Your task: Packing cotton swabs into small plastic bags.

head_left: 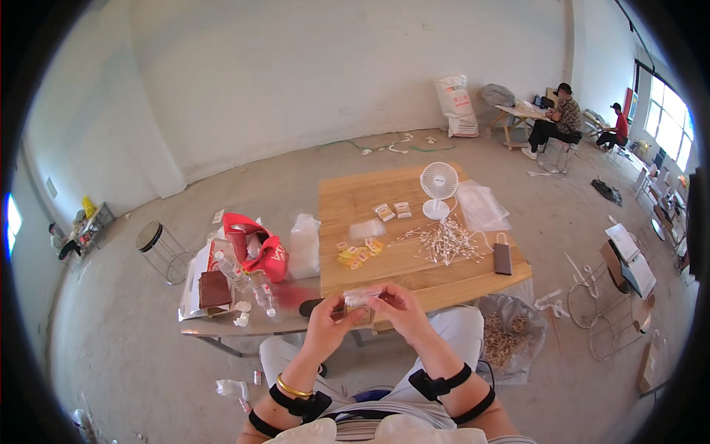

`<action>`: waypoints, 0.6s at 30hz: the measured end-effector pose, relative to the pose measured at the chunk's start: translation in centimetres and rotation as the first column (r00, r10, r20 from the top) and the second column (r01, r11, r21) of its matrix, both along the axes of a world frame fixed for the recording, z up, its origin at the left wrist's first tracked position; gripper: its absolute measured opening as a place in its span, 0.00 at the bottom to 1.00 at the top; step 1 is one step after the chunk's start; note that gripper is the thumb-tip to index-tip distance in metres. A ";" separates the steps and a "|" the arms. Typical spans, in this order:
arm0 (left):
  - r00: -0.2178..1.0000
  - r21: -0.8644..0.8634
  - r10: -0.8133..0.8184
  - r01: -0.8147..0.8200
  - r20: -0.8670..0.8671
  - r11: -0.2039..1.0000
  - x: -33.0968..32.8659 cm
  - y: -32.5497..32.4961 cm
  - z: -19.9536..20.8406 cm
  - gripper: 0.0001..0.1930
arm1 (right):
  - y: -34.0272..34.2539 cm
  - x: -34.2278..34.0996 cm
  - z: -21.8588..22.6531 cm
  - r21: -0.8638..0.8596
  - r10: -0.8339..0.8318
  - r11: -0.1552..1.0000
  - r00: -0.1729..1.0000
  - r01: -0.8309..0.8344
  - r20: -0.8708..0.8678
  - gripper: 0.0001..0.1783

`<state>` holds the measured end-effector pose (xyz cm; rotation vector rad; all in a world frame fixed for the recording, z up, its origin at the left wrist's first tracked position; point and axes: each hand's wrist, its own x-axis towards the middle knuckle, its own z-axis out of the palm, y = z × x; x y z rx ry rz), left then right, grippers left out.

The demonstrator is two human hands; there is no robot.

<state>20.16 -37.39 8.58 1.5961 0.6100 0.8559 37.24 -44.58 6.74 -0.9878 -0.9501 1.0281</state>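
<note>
Both my hands are raised in front of me at the near edge of the wooden table (347, 275). Between them is a small clear packet (361, 297) with pale, striped contents that look like cotton swabs. My left hand (330, 323) grips its left end, thumb on the near side. The fingers of my right hand (399, 308) pinch the right end. Beyond them on the tabletop lies a loose heap of white cotton swabs (448, 243). Yellow printed paper pieces (358, 256), a stack of clear bags (367, 229) and two small filled packets (384, 212) lie left of the heap.
A white fan (438, 185), large clear bags (481, 207) and a brown power bank (502, 259) stand or lie around the heap. Left, a lower table holds a red bag (255, 248) and bottles (264, 297). A bag of wooden scraps (510, 340) sits by my right knee.
</note>
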 end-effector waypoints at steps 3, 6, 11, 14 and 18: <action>0.998 0.086 0.048 -0.050 0.027 0.995 -0.2 0.0 1.6 0.15 | -0.1 0.0 -0.2 0.004 0.016 1.000 0.994 -0.016 -0.106 0.12; 0.998 0.005 0.038 -0.039 0.047 0.999 -0.7 0.7 1.3 0.13 | -0.2 0.1 0.0 0.004 0.011 1.000 0.999 -0.011 -0.032 0.11; 0.994 -0.067 0.054 -0.047 0.099 0.997 -0.7 0.8 0.5 0.11 | -0.2 -0.1 0.4 -0.087 -0.065 0.994 0.995 0.059 -0.075 0.09; 0.991 -0.054 0.052 -0.045 0.124 0.998 -0.9 0.7 0.4 0.10 | 0.1 -0.3 0.2 0.056 -0.029 0.998 0.995 0.034 -0.097 0.08; 0.989 -0.048 0.057 -0.051 0.135 0.998 -0.9 0.8 0.1 0.10 | 0.2 -0.6 0.4 0.084 -0.052 0.995 0.994 0.060 -0.099 0.08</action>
